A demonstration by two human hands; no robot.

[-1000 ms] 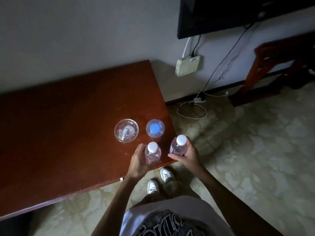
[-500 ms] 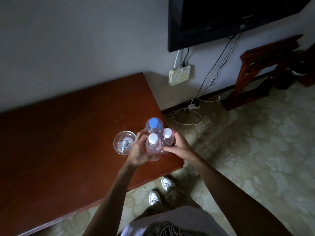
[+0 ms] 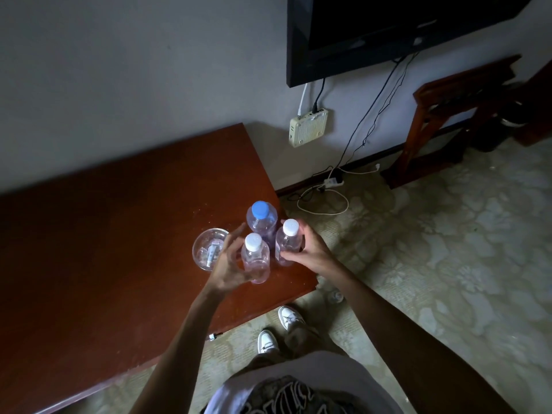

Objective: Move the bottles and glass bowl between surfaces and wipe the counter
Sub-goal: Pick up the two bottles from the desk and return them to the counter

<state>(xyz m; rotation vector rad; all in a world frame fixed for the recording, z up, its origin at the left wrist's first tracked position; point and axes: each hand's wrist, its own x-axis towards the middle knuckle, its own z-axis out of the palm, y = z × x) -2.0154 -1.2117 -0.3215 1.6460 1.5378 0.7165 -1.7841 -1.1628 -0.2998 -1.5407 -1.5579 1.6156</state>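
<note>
Counter (image 3: 104,234): reddish wood, smooth, low sheen, dusty specks near bottles. Three bottles (image 3: 257,261): clear thin plastic, glossy; caps matt plastic. Bowl (image 3: 206,249): clear glass, glossy. Floor (image 3: 448,249), right: matt, patterned.

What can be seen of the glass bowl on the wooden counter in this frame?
The glass bowl is small, round and clear, standing upright on the reddish wooden counter near its right end, left of the three bottles. Something small and pale lies inside, possibly a little tube; it is too dim to identify. The left hand reaches over its right side and hides part of the rim; whether the fingers touch it cannot be told.
</note>
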